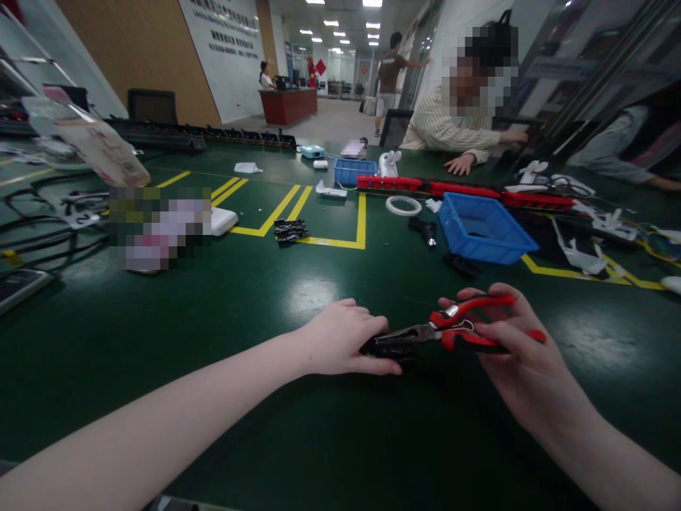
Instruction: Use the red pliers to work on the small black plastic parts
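Where the near edge of the table is crossed by both forearms, the work is held just inboard of that edge, near its middle. The left hand is laid palm down with the fingers curled over a small black part, which is pinned against the green surface; only its right end is exposed. The right hand is closed around the red handles of a pair of pliers, and the dark nose of the tool is brought against the exposed end of the part. Whether the nose is clamped on it cannot be told, as the junction is dark. The operation on this part is judged to be under way and not finished, since the part is secured by one hand, engaged by the tool and not yet released. Toward the middle of the table, a pile of black parts of similar appearance is found inside the yellow tape lines, well apart from the hands; whether these are finished or waiting cannot be told. A large blue bin is placed to the right, with a white ring beyond it. Near the far edge a red rail and a small blue bin are located, and a co-worker's hand is rested flat there.
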Available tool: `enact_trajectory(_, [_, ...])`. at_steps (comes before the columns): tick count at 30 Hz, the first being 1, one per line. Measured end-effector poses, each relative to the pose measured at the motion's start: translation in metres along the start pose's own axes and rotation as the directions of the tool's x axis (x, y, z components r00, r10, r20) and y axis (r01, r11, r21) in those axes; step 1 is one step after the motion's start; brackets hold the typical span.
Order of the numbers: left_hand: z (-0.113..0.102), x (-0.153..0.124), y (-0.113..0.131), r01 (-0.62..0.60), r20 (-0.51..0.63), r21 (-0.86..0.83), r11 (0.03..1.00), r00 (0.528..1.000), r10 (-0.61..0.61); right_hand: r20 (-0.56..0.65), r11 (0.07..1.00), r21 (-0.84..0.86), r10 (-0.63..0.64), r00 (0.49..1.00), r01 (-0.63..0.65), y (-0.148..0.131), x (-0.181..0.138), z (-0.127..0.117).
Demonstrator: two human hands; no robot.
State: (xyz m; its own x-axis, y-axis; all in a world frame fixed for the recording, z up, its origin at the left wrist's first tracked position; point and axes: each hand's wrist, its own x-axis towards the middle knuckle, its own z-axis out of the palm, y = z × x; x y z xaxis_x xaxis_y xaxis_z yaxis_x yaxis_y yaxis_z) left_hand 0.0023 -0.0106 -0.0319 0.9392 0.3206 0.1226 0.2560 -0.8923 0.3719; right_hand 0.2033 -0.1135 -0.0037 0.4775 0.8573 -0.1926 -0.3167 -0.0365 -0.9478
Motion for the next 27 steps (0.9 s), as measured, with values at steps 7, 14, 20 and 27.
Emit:
enact_trajectory(7, [0.001,0.001,0.003,-0.005,-0.003,0.072,0.997,1.000,0.005,0.007,0.997,0.040,0.066,0.998,-0.066,0.010,-0.001,0.002])
enact_trajectory(14, [0.000,0.000,0.005,-0.007,0.011,0.105,0.994,1.000,0.006,-0.008,0.995,0.055,0.087,0.996,-0.087,0.013,0.001,0.004])
enact_trajectory(20, [-0.007,-0.005,-0.001,0.045,0.002,0.125,0.991,0.999,-0.046,-0.053,0.989,0.115,0.101,0.993,-0.095,0.008,0.016,-0.004])
enact_trajectory(27, [-0.021,-0.011,-0.017,0.062,-0.004,0.202,0.977,0.998,-0.062,-0.067,0.987,0.041,-0.152,0.986,0.155,0.005,0.045,-0.014])
